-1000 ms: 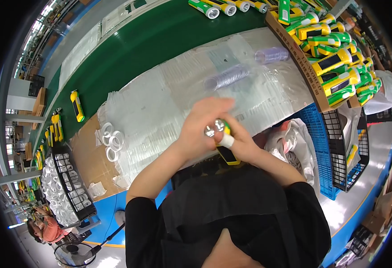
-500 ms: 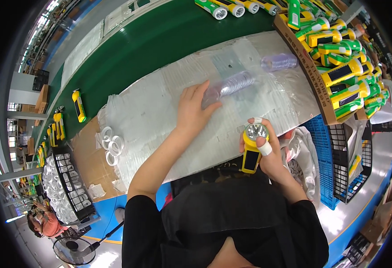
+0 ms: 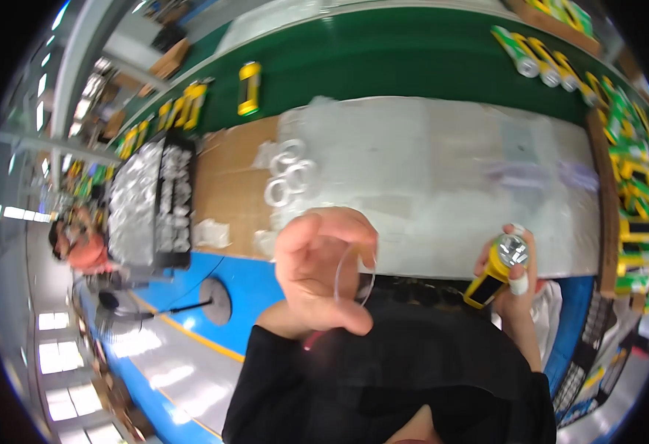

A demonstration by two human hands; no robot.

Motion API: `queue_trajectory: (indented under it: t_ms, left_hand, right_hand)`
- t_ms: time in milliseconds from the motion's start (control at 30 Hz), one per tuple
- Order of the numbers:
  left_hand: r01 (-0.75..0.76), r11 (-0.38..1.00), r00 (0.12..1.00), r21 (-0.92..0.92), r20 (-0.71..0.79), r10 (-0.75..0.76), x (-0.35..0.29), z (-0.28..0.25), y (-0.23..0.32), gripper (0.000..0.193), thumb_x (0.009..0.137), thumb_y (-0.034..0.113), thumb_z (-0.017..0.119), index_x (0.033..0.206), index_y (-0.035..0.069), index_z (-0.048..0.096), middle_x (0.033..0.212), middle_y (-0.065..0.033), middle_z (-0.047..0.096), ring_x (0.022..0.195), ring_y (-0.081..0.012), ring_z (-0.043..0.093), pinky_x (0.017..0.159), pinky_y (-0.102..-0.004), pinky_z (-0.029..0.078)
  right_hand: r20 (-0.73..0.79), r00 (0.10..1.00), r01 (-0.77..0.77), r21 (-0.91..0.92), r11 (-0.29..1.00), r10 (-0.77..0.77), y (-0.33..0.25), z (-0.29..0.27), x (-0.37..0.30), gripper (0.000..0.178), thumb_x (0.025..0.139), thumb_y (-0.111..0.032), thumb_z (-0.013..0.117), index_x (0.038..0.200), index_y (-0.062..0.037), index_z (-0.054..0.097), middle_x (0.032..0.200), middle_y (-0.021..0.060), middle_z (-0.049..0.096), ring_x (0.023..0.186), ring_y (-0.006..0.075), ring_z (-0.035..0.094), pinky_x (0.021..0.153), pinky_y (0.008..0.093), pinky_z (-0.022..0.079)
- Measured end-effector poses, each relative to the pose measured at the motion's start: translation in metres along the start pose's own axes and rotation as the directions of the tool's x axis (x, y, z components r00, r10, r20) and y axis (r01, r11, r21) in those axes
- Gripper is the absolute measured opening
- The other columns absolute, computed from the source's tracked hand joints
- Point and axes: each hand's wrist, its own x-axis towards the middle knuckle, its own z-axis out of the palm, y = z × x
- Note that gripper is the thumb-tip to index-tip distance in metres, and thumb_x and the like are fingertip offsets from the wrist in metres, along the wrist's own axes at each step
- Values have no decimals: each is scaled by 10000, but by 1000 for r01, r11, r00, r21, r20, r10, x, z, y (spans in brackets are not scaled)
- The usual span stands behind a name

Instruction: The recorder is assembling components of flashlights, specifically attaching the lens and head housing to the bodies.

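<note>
My left hand (image 3: pixel 306 277) is raised close in front of me, pinching a thin clear round lens (image 3: pixel 342 280) by its edge between thumb and fingers. Lower right, my right hand (image 3: pixel 519 302) grips a yellow flashlight (image 3: pixel 491 279) with a dark panel on its side. Its reflector end tilts up and looks uncovered. White wraps cover parts of the right fingers and thumb. On the plastic-covered work surface (image 3: pixel 391 159), a row of clear lenses (image 3: pixel 518 176) lies at the right, blurred, with a second row (image 3: pixel 578 176) beside it. Several white rings (image 3: pixel 295 177) lie at the left.
A green conveyor belt (image 3: pixel 383 55) runs behind the work surface, carrying several flashlights. A cardboard box (image 3: pixel 605 214) of green and yellow flashlights borders the right. At left stand a black crate (image 3: pixel 173 207) of white parts, a person (image 3: pixel 86 248) and a fan (image 3: pixel 117 311).
My left hand has left the row of lenses and come up close with one lens. The view has swung left. My right hand still holds the flashlight.
</note>
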Motion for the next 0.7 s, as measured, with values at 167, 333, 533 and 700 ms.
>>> queue_trajectory:
  t_ms: [167,333,533,700]
  left_hand:
    - [-82,963,994,-258,-93,59,-22,-16,14,1010,649,506,862,1451,116,388,1214,-106,547,918,-242,551,680,-308,452]
    - [-116,938,993,-326,-36,110,-21,-20,26,942,669,429,876,1416,77,422,1226,-133,551,980,-270,579,738,-335,481]
    - [66,890,979,451,143,-146,-10,-25,19,708,716,447,825,1209,-9,599,1154,-187,611,973,-268,609,673,-319,468]
    - [-185,696,940,693,333,-81,2,-16,-27,463,795,199,764,1179,-29,640,1195,-168,621,984,-301,591,810,-372,477]
  right_hand:
    - [138,990,-5,-55,998,13,1,27,9,848,748,-661,726,1273,-71,418,836,109,556,666,181,582,612,275,473]
    - [234,971,-30,-63,998,44,-3,44,16,841,732,-648,751,1255,-78,421,826,107,564,660,175,583,611,272,480]
    - [351,932,-60,-111,992,95,-6,70,22,879,705,-653,771,1243,-45,436,847,108,623,669,175,630,588,291,507]
    - [474,880,-5,-60,998,33,0,73,29,652,855,-358,763,1324,-35,447,1060,58,581,870,121,617,736,282,540]
